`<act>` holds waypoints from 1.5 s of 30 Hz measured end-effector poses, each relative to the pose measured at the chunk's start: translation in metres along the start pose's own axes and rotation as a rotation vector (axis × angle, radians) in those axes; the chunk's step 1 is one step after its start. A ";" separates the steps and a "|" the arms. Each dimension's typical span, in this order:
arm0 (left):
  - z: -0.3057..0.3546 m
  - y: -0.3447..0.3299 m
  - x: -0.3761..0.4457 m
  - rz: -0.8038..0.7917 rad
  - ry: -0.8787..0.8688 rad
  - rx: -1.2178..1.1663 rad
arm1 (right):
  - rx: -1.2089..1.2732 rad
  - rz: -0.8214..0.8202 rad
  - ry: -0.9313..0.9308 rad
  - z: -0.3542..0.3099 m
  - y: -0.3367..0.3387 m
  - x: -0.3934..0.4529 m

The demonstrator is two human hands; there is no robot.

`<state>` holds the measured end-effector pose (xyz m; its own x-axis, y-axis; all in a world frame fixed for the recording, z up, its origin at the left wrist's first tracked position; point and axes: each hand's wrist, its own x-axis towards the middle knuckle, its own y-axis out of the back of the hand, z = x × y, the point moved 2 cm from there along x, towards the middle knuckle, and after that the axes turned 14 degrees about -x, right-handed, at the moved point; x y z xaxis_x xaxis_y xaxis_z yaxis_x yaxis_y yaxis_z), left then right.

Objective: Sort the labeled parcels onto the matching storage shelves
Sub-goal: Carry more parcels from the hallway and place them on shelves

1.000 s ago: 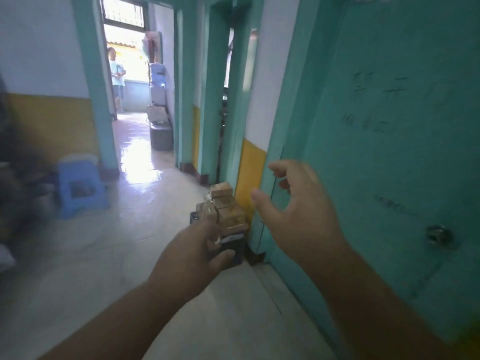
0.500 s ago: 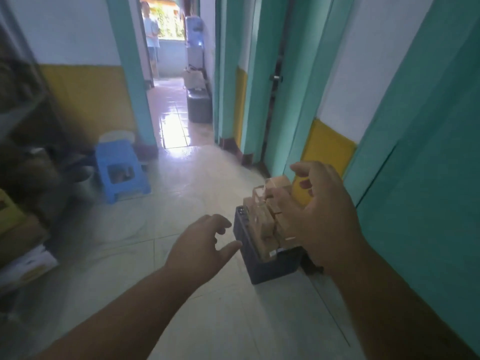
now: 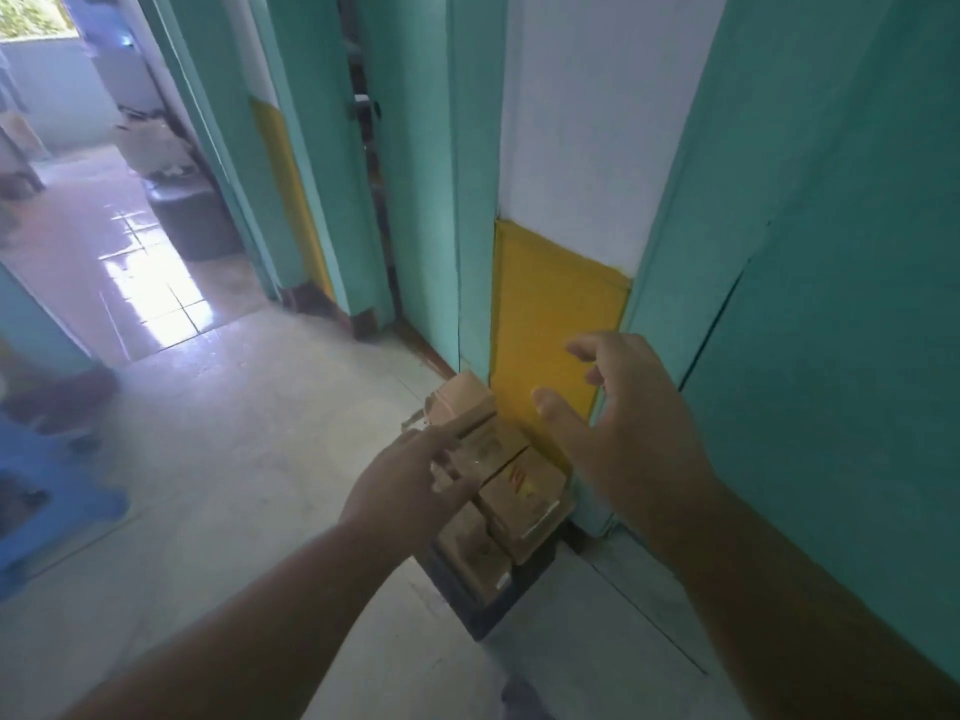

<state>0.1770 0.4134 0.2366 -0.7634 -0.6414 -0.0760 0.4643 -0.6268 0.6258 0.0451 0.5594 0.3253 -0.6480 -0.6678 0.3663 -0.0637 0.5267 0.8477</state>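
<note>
A pile of small brown cardboard parcels (image 3: 519,491) fills a dark crate (image 3: 483,610) on the floor against the yellow and white wall. The top parcel (image 3: 462,402) sits at the far end of the pile. My left hand (image 3: 410,485) reaches over the left side of the pile with fingers extended, holding nothing. My right hand (image 3: 623,433) hovers just right of the pile, fingers spread and empty. No storage shelf is in view.
A teal door (image 3: 841,356) stands close on the right. A blue plastic stool (image 3: 47,506) sits at the left edge. Pale tiled floor (image 3: 249,459) stretches left toward a bright doorway (image 3: 130,241) with a dark bin (image 3: 192,220) beside it.
The view has moved closer to the crate and tilted down. Both hands have advanced toward the parcels, the left one now over the pile.
</note>
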 end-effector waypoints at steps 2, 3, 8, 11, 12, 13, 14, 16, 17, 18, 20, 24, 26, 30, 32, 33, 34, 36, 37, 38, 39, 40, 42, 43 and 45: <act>-0.012 0.015 0.039 -0.027 0.012 0.030 | -0.009 -0.022 -0.014 -0.004 -0.023 0.033; -0.021 0.020 0.059 -0.042 0.012 0.045 | -0.011 -0.027 -0.028 -0.007 -0.035 0.048; -0.089 0.021 0.153 -0.212 0.012 0.042 | -0.127 -0.017 -0.122 -0.021 -0.106 0.098; -0.138 0.018 0.201 -0.350 -0.026 0.078 | -0.225 -0.016 -0.244 -0.031 -0.152 0.113; -0.154 0.018 0.214 -0.402 -0.047 0.082 | -0.250 -0.026 -0.290 -0.034 -0.167 0.117; -0.169 0.019 0.225 -0.444 -0.050 0.075 | -0.266 -0.048 -0.335 -0.038 -0.182 0.119; -0.183 0.020 0.234 -0.478 -0.038 0.061 | -0.276 -0.067 -0.377 -0.041 -0.195 0.121; -0.209 0.014 0.249 -0.547 0.012 0.023 | -0.289 -0.090 -0.450 -0.042 -0.218 0.121; -0.220 0.008 0.255 -0.577 0.037 0.005 | -0.288 -0.107 -0.487 -0.040 -0.231 0.119; -0.231 -0.001 0.261 -0.611 0.053 0.001 | -0.283 -0.132 -0.524 -0.036 -0.245 0.114; -0.255 -0.023 0.271 -0.681 0.075 0.004 | -0.283 -0.186 -0.590 -0.023 -0.276 0.102; -0.308 -0.078 0.284 -0.643 0.167 -0.020 | -0.256 -0.284 -0.735 0.009 -0.349 0.063; -0.333 -0.104 0.286 -0.584 0.287 -0.015 | -0.227 -0.334 -0.813 0.028 -0.390 0.038; -0.366 -0.155 0.293 -0.531 0.485 -0.082 | -0.241 -0.486 -0.931 0.072 -0.464 -0.003; -0.382 -0.172 0.295 -0.513 0.526 -0.146 | -0.247 -0.588 -0.963 0.090 -0.494 -0.013; -0.388 -0.177 0.294 -0.516 0.540 -0.188 | -0.230 -0.630 -0.986 0.098 -0.505 -0.016; -0.393 -0.181 0.291 -0.518 0.564 -0.237 | -0.195 -0.668 -1.017 0.103 -0.515 -0.019; -0.400 -0.182 0.285 -0.497 0.624 -0.334 | -0.054 -0.675 -1.101 0.107 -0.529 -0.023; -0.401 -0.180 0.282 -0.471 0.661 -0.385 | 0.015 -0.646 -1.136 0.106 -0.533 -0.025; -0.400 -0.178 0.279 -0.438 0.711 -0.449 | 0.052 -0.610 -1.148 0.104 -0.536 -0.027; -0.398 -0.176 0.276 -0.401 0.764 -0.525 | 0.063 -0.573 -1.143 0.099 -0.538 -0.030; -0.396 -0.172 0.272 -0.355 0.809 -0.608 | 0.067 -0.533 -1.135 0.093 -0.538 -0.034; -0.389 -0.164 0.265 -0.266 0.891 -0.723 | 0.079 -0.456 -1.126 0.076 -0.534 -0.043; -0.385 -0.159 0.262 -0.228 0.930 -0.740 | 0.065 -0.422 -1.117 0.066 -0.529 -0.046; -0.380 -0.146 0.254 -0.181 0.965 -0.731 | 0.036 -0.376 -1.127 0.050 -0.515 -0.052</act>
<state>0.0860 0.1739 -0.1687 -0.3411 -0.3896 -0.8555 0.7664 -0.6422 -0.0131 0.0737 0.3490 -0.1491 -0.8853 0.0460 -0.4628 -0.4025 0.4229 0.8119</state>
